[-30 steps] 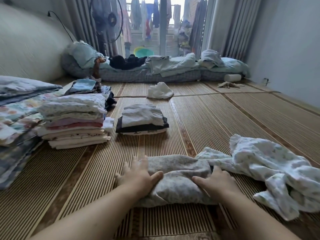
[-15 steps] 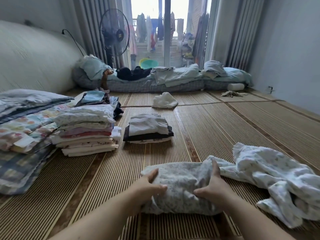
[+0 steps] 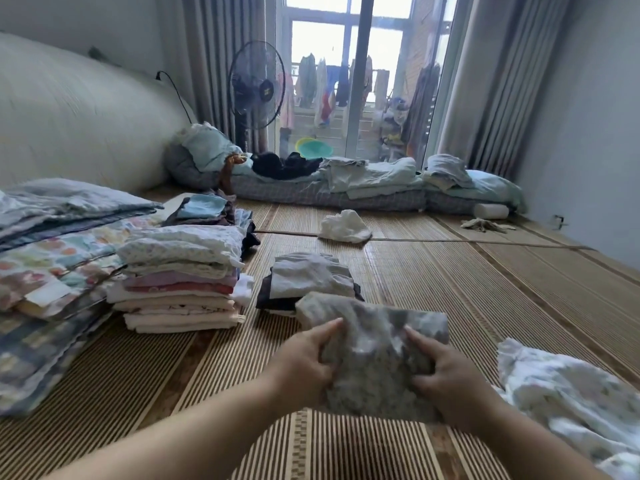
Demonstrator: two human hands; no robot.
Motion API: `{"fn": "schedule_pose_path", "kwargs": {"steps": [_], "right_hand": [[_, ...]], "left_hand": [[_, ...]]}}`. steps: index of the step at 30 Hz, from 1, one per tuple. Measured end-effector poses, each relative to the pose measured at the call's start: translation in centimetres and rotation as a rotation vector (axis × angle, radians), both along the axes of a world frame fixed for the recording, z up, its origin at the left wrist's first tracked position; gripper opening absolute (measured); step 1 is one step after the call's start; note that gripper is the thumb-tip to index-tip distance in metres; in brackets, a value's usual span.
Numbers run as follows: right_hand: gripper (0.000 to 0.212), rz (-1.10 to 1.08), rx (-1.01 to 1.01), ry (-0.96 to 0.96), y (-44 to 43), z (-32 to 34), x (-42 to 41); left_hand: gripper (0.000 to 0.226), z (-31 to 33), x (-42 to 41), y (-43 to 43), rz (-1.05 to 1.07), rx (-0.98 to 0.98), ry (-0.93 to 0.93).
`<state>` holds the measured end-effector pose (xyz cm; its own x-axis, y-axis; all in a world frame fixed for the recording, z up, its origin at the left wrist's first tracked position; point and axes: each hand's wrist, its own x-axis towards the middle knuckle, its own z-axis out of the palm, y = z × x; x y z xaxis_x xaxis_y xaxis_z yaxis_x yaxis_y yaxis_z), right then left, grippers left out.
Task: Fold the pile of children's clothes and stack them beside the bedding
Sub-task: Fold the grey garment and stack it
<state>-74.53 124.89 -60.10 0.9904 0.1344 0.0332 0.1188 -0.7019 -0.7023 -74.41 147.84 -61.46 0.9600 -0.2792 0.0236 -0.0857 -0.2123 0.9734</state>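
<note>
So the folded garment [image 3: 377, 344] sits front and centre on the mat [image 3: 467, 285], left hand [image 3: 304, 367] on its left edge, right hand [image 3: 446, 375] on its right. Just behind it is a short stack [image 3: 308, 278], and left of that a taller stack [image 3: 183, 278], which sits right beside the bedding [image 3: 52, 258] at the far left. An unfolded piece [image 3: 571, 403] lies to the right. Way back, a mattress [image 3: 329, 195] runs along the window, fan [image 3: 257, 90] behind it.
</note>
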Motion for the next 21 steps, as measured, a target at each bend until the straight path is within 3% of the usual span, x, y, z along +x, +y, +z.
{"fn": "schedule_pose_path", "kwargs": {"steps": [2, 6, 9, 12, 14, 16, 18, 21], "right_hand": [[0.080, 0.019, 0.011, -0.090, 1.1, 2.0, 4.1], [0.075, 0.037, 0.088, -0.262, 5.1, 4.4, 13.1], [0.070, 0.055, 0.190, -0.290, 7.7, 3.8, 19.8], [0.070, 0.038, 0.140, -0.235, 9.0, 1.7, 25.6], [0.068, 0.075, 0.133, -0.058, 9.3, -0.3, 28.3], [0.055, 0.071, 0.139, 0.103, 9.5, -2.0, 30.1], [0.045, 0.003, 0.097, 0.120, 9.1, -3.0, 31.4], [0.084, -0.042, -0.115, 0.153, 8.0, -4.0, 32.7]], "left_hand": [[0.065, 1.8, 3.1, 1.4, -0.006, -0.030, -0.084], [0.060, 4.4, 11.7, 4.8, 0.269, 0.326, -0.428], [0.063, 4.6, 18.0, 6.8, 0.389, 0.386, -0.507], [0.072, 2.8, 23.3, 8.0, 0.395, 0.439, -0.405], [0.076, 1.0, 25.5, 8.1, 0.374, 0.519, -0.246], [0.071, -0.5, 26.9, 7.8, 0.372, 0.651, -0.091], [0.072, -1.5, 28.0, 7.6, 0.328, 0.774, -0.039], [0.104, -1.7, 29.7, 7.5, 0.227, 0.993, -0.159]]}}
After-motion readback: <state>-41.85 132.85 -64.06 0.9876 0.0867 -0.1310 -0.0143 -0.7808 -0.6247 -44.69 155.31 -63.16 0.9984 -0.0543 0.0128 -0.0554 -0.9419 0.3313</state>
